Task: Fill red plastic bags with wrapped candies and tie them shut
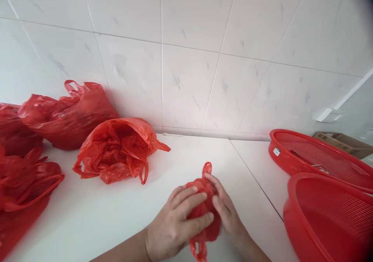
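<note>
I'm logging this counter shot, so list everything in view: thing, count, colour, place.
small bag: 1, red, bunched between both hands, front centre of the counter
open bag: 1, red, crumpled, left of centre on the counter
full bags: at least 3, red, far left by the wall
baskets: 2, red, mesh, right edge, one behind the other
box: 1, brown cardboard, behind the baskets
counter: 1, white
wall: white tiles, behind the counter
left hand: gripping the small bag
right hand: gripping the small bag
</note>
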Available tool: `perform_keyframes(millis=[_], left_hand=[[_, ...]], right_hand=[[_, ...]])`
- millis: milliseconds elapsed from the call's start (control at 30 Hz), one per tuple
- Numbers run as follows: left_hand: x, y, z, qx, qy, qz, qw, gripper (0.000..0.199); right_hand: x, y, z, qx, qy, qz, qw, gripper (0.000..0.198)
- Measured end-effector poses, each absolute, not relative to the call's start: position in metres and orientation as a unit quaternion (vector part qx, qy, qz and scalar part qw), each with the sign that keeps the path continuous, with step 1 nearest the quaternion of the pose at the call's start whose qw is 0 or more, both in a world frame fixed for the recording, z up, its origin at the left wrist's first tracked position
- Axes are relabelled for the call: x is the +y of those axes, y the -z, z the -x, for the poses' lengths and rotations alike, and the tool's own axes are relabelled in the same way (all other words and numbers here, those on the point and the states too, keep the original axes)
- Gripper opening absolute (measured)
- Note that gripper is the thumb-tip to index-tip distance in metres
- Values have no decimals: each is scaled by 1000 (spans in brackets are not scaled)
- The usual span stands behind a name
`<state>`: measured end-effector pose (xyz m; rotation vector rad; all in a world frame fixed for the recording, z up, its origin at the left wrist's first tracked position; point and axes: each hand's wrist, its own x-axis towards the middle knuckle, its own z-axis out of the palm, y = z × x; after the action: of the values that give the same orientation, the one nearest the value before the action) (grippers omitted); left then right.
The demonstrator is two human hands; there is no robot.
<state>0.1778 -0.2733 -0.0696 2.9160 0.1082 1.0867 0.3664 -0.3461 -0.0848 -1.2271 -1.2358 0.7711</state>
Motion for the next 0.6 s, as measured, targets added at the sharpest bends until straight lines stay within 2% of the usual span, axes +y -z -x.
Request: perform_keyframes(millis=[100, 233, 333, 467, 533, 600], left_hand=[[-279, 68, -180, -2, -303, -953, 9, 33], [-281, 86, -189, -37, -300, -953, 5, 21], [-280, 101, -194, -67, -317, -946, 14, 24], [-282, 108, -193, -70, -308, -944, 92, 22], [-284, 109, -192, -68, -308, -942, 113, 27], [-287, 108, -192, -59, -314, -944, 85, 31]], right_hand=[[-341, 81, -378, -450, -352, 564, 597, 42], [-330, 88, -394, -385, -298, 662, 570, 34], [-324, 96, -401, -407, -247, 713, 515, 31], [-323, 101, -410, -456, -114, 779, 415, 25], [-324, 102, -417, -449, -101, 797, 392, 28], [-324, 105, -424, -427, -127, 806, 391, 32]])
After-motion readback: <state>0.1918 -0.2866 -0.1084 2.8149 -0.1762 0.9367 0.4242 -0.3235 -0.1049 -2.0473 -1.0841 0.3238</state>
